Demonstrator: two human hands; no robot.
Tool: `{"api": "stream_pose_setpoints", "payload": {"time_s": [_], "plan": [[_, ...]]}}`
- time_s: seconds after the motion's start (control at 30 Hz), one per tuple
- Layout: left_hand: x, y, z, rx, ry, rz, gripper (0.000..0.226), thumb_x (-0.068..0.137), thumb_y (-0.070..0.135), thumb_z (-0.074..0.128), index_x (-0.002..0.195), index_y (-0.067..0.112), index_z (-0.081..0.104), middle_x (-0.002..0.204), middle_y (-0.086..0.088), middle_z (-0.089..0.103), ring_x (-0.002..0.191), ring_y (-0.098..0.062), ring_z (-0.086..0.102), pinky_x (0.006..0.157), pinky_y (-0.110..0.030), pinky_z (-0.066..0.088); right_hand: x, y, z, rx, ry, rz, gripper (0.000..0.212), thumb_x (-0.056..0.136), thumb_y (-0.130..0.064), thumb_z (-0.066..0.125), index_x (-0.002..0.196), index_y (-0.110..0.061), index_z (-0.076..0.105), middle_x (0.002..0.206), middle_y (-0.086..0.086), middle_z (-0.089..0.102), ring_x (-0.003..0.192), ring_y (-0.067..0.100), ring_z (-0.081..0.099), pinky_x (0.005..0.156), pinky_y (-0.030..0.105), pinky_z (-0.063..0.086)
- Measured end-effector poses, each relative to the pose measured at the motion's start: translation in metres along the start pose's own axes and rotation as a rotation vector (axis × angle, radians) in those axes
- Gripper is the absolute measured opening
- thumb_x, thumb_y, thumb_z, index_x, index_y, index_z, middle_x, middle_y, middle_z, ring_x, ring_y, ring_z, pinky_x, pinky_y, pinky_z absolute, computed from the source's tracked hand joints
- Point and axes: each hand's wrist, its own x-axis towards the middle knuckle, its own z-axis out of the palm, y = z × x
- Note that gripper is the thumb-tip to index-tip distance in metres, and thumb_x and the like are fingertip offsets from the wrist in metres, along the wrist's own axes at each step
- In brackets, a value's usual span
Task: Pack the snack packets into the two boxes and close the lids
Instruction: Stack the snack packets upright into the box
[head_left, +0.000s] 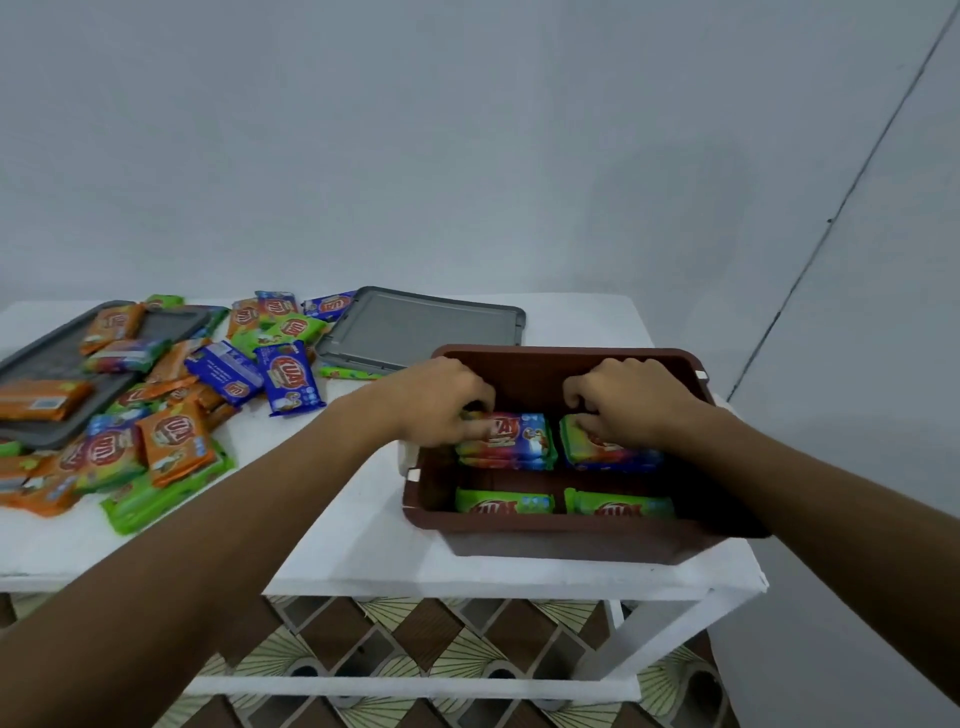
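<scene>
A brown plastic box (561, 540) stands open on the white table, at its right end. Inside it lie snack packets: two green ones along the near wall, the left (504, 503) and the right (618, 505), and two stacks farther back. My left hand (441, 400) reaches over the box's left rim, its fingers curled on the left stack's top packet (519, 434). My right hand (628, 397) has its fingers curled on the right stack's green packet (602, 449). A heap of loose orange, blue and green packets (171, 410) covers the table's left part.
A grey lid (415, 327) lies flat behind the box. A second grey lid (57, 364) lies at the far left, partly under packets. The white table (363, 545) ends just right of the box. Patterned floor shows below. A grey wall stands behind.
</scene>
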Motion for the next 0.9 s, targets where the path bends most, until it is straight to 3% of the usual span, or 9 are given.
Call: {"api": "stream_pose_setpoints", "payload": {"time_s": [0.1, 0.17, 0.23, 0.33, 0.5, 0.6, 0.7, 0.83, 0.9], "plan": [[-0.024, -0.023, 0.003, -0.172, 0.240, 0.019, 0.034, 0.095, 0.041, 0.052, 0.114, 0.015, 0.064, 0.117, -0.004, 0.063, 0.106, -0.020, 0.057, 0.090, -0.042, 0.049, 0.014, -0.019, -0.006, 0.095, 0.114, 0.008, 0.012, 0.093, -0.041, 0.051, 0.091, -0.030, 0.055, 0.082, -0.008, 0.063, 0.075, 0.017, 0.058, 0.065, 0.034, 0.050], [-0.042, -0.035, 0.009, -0.247, 0.319, -0.010, 0.035, 0.098, 0.036, 0.051, 0.126, 0.016, 0.059, 0.133, -0.002, 0.057, 0.119, -0.017, 0.052, 0.100, -0.034, 0.044, 0.023, -0.031, -0.011, 0.138, 0.188, 0.017, 0.010, 0.093, -0.039, 0.052, 0.091, -0.031, 0.057, 0.081, -0.009, 0.065, 0.076, 0.017, 0.060, 0.064, 0.032, 0.049], [-0.065, -0.055, 0.020, -0.237, 0.307, -0.072, 0.038, 0.099, 0.033, 0.051, 0.133, 0.018, 0.054, 0.137, 0.000, 0.052, 0.124, -0.016, 0.047, 0.100, -0.028, 0.039, 0.035, -0.051, -0.021, 0.164, 0.262, 0.003, 0.009, 0.093, -0.038, 0.053, 0.090, -0.031, 0.058, 0.077, -0.009, 0.064, 0.074, 0.018, 0.060, 0.060, 0.030, 0.045], [-0.103, -0.097, 0.045, -0.170, 0.205, -0.211, 0.038, 0.097, 0.037, 0.054, 0.130, 0.019, 0.055, 0.136, 0.000, 0.052, 0.124, -0.018, 0.048, 0.097, -0.032, 0.045, 0.057, -0.093, -0.040, 0.232, 0.331, -0.025, 0.009, 0.091, -0.035, 0.054, 0.087, -0.028, 0.059, 0.071, -0.012, 0.055, 0.072, 0.015, 0.054, 0.060, 0.030, 0.042], [-0.160, -0.177, 0.078, -0.035, 0.193, -0.381, 0.040, 0.090, 0.038, 0.063, 0.126, 0.021, 0.059, 0.133, 0.000, 0.054, 0.121, -0.019, 0.050, 0.091, -0.035, 0.048, 0.114, -0.169, -0.054, 0.264, 0.197, -0.072, 0.013, 0.088, -0.037, 0.059, 0.093, -0.025, 0.060, 0.081, -0.009, 0.057, 0.085, 0.021, 0.057, 0.063, 0.030, 0.039], [-0.176, -0.219, 0.089, 0.036, 0.277, -0.512, 0.043, 0.085, 0.032, 0.064, 0.125, 0.018, 0.060, 0.128, -0.004, 0.057, 0.117, -0.025, 0.051, 0.088, -0.040, 0.048, 0.159, -0.215, -0.045, 0.255, -0.012, -0.049, 0.028, 0.089, -0.044, 0.061, 0.109, -0.024, 0.061, 0.107, 0.001, 0.063, 0.099, 0.022, 0.056, 0.073, 0.030, 0.040], [-0.174, -0.254, 0.092, 0.046, 0.311, -0.597, 0.053, 0.082, 0.030, 0.063, 0.132, 0.016, 0.054, 0.136, -0.007, 0.054, 0.124, -0.029, 0.046, 0.100, -0.047, 0.041, 0.200, -0.255, -0.024, 0.301, -0.128, 0.055, 0.053, 0.087, -0.052, 0.062, 0.129, -0.019, 0.053, 0.121, 0.005, 0.061, 0.104, 0.022, 0.056, 0.080, 0.034, 0.049], [-0.157, -0.274, 0.084, 0.104, 0.138, -0.494, 0.066, 0.085, 0.029, 0.060, 0.147, 0.023, 0.035, 0.153, 0.000, 0.037, 0.141, -0.023, 0.029, 0.113, -0.049, 0.028, 0.236, -0.293, 0.013, 0.636, -0.052, 0.323, 0.096, 0.074, -0.063, 0.071, 0.148, -0.018, 0.029, 0.132, 0.008, 0.057, 0.112, 0.025, 0.058, 0.084, 0.037, 0.054], [-0.153, -0.287, 0.081, 0.109, 0.039, -0.416, 0.069, 0.086, 0.030, 0.058, 0.150, 0.027, 0.030, 0.157, 0.003, 0.031, 0.144, -0.021, 0.023, 0.115, -0.051, 0.021, 0.248, -0.310, 0.023, 0.685, -0.014, 0.420, 0.100, 0.072, -0.061, 0.073, 0.148, -0.018, 0.025, 0.135, 0.008, 0.053, 0.118, 0.027, 0.055, 0.088, 0.039, 0.054]]}}
